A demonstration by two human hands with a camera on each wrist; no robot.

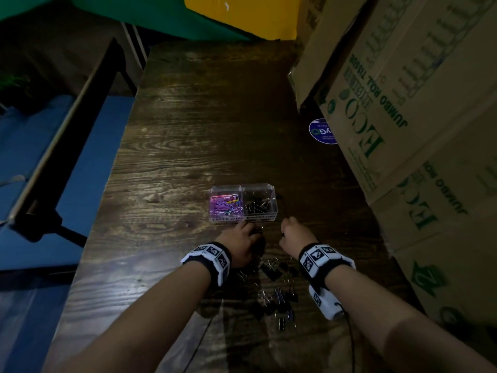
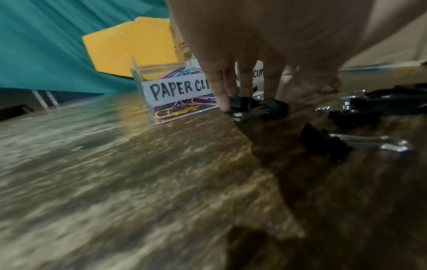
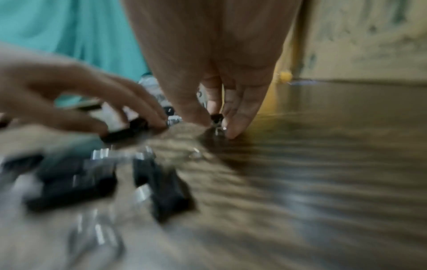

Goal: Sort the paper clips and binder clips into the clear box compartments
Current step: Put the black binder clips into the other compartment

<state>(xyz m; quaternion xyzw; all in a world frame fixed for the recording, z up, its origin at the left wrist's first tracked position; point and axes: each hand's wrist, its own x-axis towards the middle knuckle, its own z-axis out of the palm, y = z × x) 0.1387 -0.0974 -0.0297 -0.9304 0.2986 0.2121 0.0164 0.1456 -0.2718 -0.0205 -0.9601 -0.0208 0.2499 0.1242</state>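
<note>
- A clear plastic two-compartment box (image 1: 243,201) is being carried by the dark wood-grain tabletop (image 1: 188,130), just beyond both hands.
- Coloured wire paper clips (image 1: 224,205), mostly pink and purple, are being held in its left compartment, which is labelled "PAPER CLIPS" on a white strip (image 2: 175,89).
- Black binder clips with silver wire handles (image 1: 258,207) are being held in its right compartment.
- A loose scatter of black binder clips (image 1: 277,292) is lying on the tabletop near the viewer, between the two wrists.
- The left hand (image 1: 243,243) is being lowered onto the tabletop just near the box's front wall; its fingers (image 2: 220,95) are spread and pointing downwards, with the tips touching a small black binder clip (image 2: 245,105) and another dark clip beside it.
- Whether that clip is being gripped or only touched cannot be told.
- The right hand (image 1: 294,232) is being held to the right of the left one, close to the box's near right corner.
- A tiny black binder clip (image 3: 216,118) is being pinched at the tabletop between its thumb and fingers (image 3: 238,117), which are pressed close together.
- Both wrists are being worn with black bands bearing white marker blocks (image 1: 318,258).
- Stacked brown cardboard cartons printed in green (image 1: 403,117) are standing along the right edge of the tabletop.
- A round blue sticker (image 1: 321,131) is lying on the tabletop beside the cartons.
</note>
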